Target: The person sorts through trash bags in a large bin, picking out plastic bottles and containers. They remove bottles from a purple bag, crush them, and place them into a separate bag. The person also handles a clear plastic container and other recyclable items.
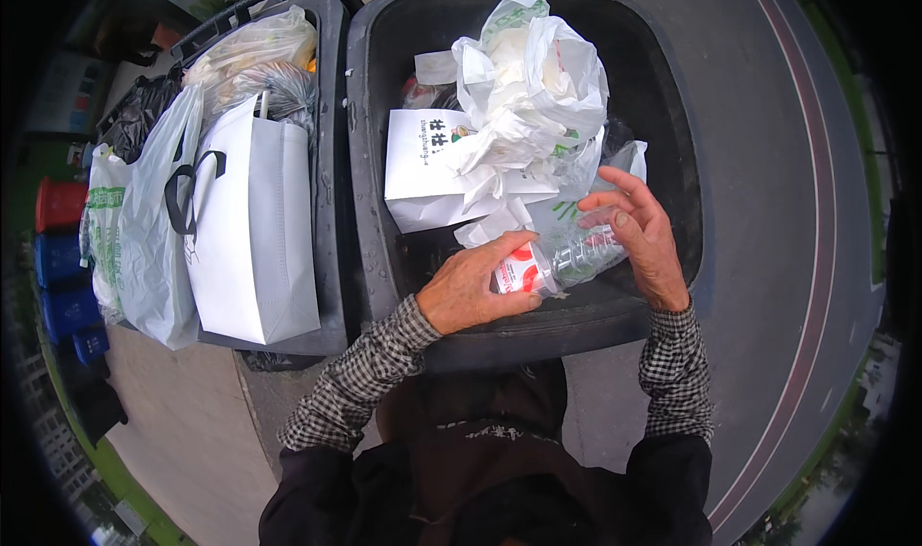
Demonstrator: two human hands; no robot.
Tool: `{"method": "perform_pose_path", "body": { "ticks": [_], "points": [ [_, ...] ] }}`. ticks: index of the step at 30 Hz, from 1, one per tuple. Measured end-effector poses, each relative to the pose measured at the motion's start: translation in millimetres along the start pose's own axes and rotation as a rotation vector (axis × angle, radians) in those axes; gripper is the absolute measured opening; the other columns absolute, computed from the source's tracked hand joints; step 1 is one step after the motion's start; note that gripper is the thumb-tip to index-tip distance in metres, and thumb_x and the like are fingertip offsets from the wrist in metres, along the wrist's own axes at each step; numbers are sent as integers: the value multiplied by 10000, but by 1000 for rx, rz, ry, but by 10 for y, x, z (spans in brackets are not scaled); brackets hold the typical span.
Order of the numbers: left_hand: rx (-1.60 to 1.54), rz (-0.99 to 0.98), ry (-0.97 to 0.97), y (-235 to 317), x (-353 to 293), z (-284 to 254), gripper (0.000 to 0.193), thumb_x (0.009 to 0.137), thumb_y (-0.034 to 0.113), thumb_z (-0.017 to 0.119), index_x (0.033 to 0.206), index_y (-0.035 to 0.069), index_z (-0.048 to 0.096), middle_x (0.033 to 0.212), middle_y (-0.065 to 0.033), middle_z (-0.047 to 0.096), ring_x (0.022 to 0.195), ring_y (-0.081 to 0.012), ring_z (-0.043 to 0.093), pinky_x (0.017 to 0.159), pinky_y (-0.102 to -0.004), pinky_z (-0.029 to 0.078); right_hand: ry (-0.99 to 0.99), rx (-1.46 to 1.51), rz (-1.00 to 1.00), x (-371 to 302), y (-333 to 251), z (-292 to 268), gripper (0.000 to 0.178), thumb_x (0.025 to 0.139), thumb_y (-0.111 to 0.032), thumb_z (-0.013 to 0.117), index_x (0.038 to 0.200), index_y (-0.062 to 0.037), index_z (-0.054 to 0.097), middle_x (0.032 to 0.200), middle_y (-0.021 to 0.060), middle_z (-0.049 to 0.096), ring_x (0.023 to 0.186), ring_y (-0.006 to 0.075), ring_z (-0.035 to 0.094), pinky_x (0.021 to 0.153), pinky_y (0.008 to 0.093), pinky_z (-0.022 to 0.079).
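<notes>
My left hand is closed around a small white-and-red cup, thumb on its near side and fingers on the far side. Against the cup's rim lies a clear ribbed plastic bottle; whether the two are joined I cannot tell. At the bottle's right end, my right hand has its fingers spread apart, the thumb close to the plastic. Both hands are over the near part of a dark grey wheeled bin. Beyond them in the bin are crumpled white plastic bags and a white printed paper bag.
A second dark bin stands directly to the left, heaped with full plastic bags. A white carrier bag with black handles leans over its near edge. Paved road runs along the right. Red and blue containers stand far left.
</notes>
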State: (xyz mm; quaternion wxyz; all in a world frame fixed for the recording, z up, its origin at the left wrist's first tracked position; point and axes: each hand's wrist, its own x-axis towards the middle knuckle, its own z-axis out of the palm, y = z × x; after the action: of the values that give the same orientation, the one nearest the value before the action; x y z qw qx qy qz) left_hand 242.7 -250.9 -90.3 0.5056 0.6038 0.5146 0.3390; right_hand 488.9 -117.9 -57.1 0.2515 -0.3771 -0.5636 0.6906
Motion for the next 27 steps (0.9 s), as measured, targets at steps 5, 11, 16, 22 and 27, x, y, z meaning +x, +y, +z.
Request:
{"method": "perform_pose_path", "body": {
  "ticks": [5,11,16,22,27],
  "points": [
    [38,-55,-7,109,-136,20,781,821,330,825,1448,10,487,1185,-225,674,1032,-356,697,917,-399,545,105,70,36,-200,176,87,688,971,-400,722,1488,-28,463,1239,119,672,1097,184,665,954,325,544],
    [113,28,-123,158,-192,179,703,879,361,803,1424,19,519,1274,-209,635,1148,-359,649,985,-408,516,144,-139,82,-665,170,47,632,933,-449,729,1395,-61,542,1135,59,651,892,118,644,709,268,556],
    [899,133,180,45,220,-200,590,846,320,817,1319,33,612,1360,-208,573,1257,-402,540,1025,-472,476,522,-111,-135,-1007,211,-652,554,934,-431,724,1319,-58,584,998,17,660,772,65,596,609,210,472],
    [1219,-333,-43,-1109,821,-549,771,826,454,786,1471,122,523,1322,-250,600,1246,-456,563,1027,-572,471,731,8,-329,-1105,124,-1513,624,963,-492,703,1336,-16,548,997,50,666,787,70,601,597,219,461],
    [812,-432,330,-1887,918,-94,423,984,228,508,1363,56,587,1317,-235,626,1173,-388,646,1060,-470,475,719,342,-416,-1075,276,-2266,522,1015,-422,664,1317,-16,536,1200,144,625,861,192,661,684,282,531]
  ]
}}
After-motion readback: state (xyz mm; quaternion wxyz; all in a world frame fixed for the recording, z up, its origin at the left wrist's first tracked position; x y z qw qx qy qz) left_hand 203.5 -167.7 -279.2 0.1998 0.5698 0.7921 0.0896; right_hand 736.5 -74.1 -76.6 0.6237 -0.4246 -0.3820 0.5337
